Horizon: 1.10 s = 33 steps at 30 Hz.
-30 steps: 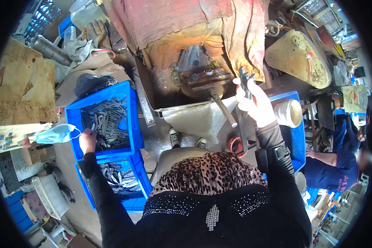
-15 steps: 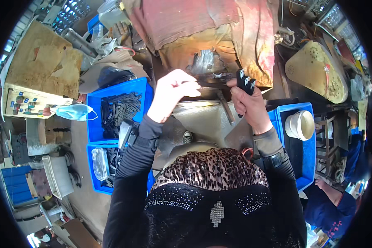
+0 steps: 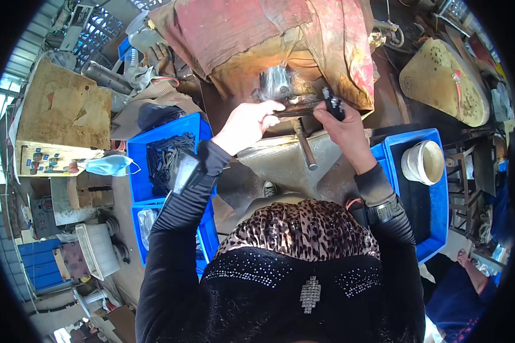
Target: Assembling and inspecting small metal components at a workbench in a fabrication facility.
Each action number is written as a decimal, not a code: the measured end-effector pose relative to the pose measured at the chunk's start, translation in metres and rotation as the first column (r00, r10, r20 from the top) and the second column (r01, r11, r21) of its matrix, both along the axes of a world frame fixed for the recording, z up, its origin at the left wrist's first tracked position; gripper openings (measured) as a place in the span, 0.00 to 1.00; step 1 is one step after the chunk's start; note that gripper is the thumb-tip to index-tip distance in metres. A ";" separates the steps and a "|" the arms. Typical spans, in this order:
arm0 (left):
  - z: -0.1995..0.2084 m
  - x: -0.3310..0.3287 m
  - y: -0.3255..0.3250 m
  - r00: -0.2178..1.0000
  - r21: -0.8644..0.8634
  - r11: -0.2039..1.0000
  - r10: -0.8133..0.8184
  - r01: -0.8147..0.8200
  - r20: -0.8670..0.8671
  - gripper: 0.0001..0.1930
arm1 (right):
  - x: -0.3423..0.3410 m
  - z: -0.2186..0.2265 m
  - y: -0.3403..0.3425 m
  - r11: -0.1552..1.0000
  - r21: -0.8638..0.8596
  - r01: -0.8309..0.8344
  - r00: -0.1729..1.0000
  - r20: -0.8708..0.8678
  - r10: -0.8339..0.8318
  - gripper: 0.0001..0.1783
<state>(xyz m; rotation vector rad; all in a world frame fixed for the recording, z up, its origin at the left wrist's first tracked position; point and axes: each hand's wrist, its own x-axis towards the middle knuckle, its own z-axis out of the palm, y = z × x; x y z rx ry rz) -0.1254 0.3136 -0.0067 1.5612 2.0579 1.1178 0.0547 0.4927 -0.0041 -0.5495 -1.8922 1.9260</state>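
Observation:
Over the front of a cloth-draped machine (image 3: 269,34), both of my hands are raised close together. The fingers of my left hand (image 3: 247,127) are pinched at the near end of a thin dark strip (image 3: 296,110), which spans the gap between the hands. My right hand (image 3: 343,130) is closed around a black object with whitish spots (image 3: 333,106); its kind cannot be made out. The right fingertips also meet the other end of the strip. Beyond the strip sits a shiny metal block (image 3: 274,83) in the machine opening. A metal bar handle (image 3: 305,146) points toward me below the strip.
At the left, a blue crate (image 3: 136,183) holds several dark strips, with another blue crate (image 3: 138,234) nearer me. A blue bin (image 3: 438,211) with a white bucket (image 3: 423,163) stands right. A control box (image 3: 57,160) is far left; another person (image 3: 463,297) is at lower right.
My left hand has shifted right and slightly down, its fingers now reaching farther along the strip. The spotted black object has tilted in my right hand. The whole view has turned slightly.

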 end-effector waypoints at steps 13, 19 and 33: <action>-0.116 -0.084 0.022 0.876 -0.278 0.936 0.060 -0.216 -0.479 0.12 | 0.081 -0.024 -0.034 0.949 0.120 -0.290 0.947 0.178 0.267 0.25; -0.137 -0.093 0.028 0.887 -0.207 0.977 -0.054 -0.048 -0.459 0.14 | 0.074 -0.029 -0.037 0.845 0.444 -0.298 0.954 0.172 0.246 0.25; -0.147 -0.100 0.031 0.855 -0.188 0.978 -0.170 0.087 -0.489 0.19 | 0.060 -0.027 -0.037 0.480 0.810 -0.338 0.934 0.223 0.281 0.31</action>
